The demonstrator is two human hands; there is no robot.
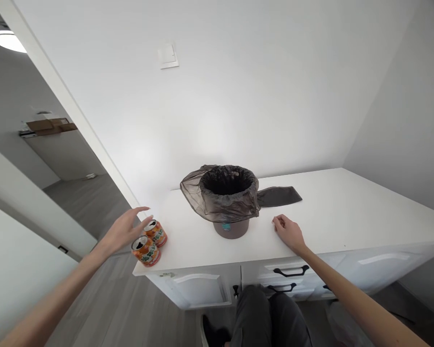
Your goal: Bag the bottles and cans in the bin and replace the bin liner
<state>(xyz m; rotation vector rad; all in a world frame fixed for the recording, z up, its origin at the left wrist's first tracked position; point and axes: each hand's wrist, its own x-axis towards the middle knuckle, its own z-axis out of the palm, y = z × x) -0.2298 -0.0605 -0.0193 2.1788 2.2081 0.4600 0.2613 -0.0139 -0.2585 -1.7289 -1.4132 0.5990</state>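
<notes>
At the left end of the white cabinet top stand two opened orange drink cans, a front can (pixel 147 252) and a back can (pixel 156 234), side by side. Over the back can is my left hand (pixel 125 229), thumb and fingers apart and nothing in it; whether it touches the can I cannot tell. A trash bin (pixel 232 230) stands upright in the middle, lined with a dark, see-through garbage bag (pixel 224 205) folded over its rim. My right hand (pixel 288 233) rests on the surface right of the bin, fingers curled closed, with nothing visible in them.
A flat dark folded bag (pixel 280 196) lies behind the bin's right side. The cabinet top (pixel 332 212) meets the wall behind. Black drawer handles (pixel 291 271) stick out in front. A doorway opens at the left, near the cans.
</notes>
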